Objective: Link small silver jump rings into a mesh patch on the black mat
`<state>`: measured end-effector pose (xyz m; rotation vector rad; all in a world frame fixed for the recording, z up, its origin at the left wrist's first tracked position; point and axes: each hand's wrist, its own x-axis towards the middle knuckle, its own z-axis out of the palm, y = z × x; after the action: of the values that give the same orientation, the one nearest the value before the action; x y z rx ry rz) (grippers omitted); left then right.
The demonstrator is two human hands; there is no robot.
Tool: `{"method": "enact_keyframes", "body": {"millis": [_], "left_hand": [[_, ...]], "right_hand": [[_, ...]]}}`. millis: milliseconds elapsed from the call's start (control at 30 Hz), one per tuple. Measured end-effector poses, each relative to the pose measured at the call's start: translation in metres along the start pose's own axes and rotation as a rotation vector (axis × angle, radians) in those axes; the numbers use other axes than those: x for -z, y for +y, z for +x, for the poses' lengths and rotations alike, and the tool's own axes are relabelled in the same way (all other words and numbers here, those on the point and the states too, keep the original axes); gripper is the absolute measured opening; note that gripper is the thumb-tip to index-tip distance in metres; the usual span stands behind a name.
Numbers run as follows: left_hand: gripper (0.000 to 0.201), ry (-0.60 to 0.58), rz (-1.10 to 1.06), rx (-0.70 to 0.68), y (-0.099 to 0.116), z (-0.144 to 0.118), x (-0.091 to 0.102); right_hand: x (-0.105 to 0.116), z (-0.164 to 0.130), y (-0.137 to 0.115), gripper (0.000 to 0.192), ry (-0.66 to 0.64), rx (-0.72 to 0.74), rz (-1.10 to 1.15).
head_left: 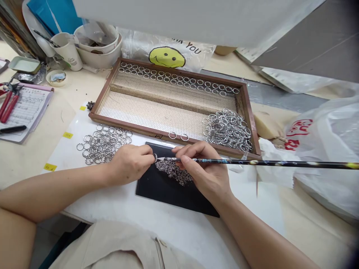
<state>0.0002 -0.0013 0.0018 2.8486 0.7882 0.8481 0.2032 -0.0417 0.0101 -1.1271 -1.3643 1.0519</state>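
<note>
Beige lap nearest, black mat (168,188) on white-topped table, left hand (130,162) pinching small ring (155,157), right hand (203,170) gripping one long stick (252,162), one mesh tray (171,106) beyond mat, two ring piles.

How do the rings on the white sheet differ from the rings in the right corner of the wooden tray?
The rings on the white sheet lie spread out and mostly flat, beside the left hand. The rings in the tray corner are heaped in a thick pile on the wire mesh, inside the wooden tray. Both are loose, silver-coloured metal rings.
</note>
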Motion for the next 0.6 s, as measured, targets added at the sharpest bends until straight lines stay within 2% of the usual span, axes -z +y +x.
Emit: {"method": "enact_keyframes", "body": {"millis": [200,333,467,600], "left_hand": [[0.022,0.006,-0.008,-0.001,0.0006,0.0004,0.0007],[0.024,0.008,-0.016,0.006,0.0,0.0006,0.0009],[0.023,-0.018,-0.038,0.016,-0.0006,0.0003,0.0007],[0.021,-0.013,-0.047,0.019,-0.0006,0.0001,0.0001]], "right_hand": [[0.0022,0.0004,0.0017,0.012,0.012,-0.008,0.013],[0.0044,0.0034,0.0014,0.013,0.056,-0.062,-0.023],[0.004,0.0062,-0.0003,0.016,-0.002,-0.15,-0.141],[0.0013,0.0069,-0.0005,0.017,-0.055,-0.133,-0.148]]}}
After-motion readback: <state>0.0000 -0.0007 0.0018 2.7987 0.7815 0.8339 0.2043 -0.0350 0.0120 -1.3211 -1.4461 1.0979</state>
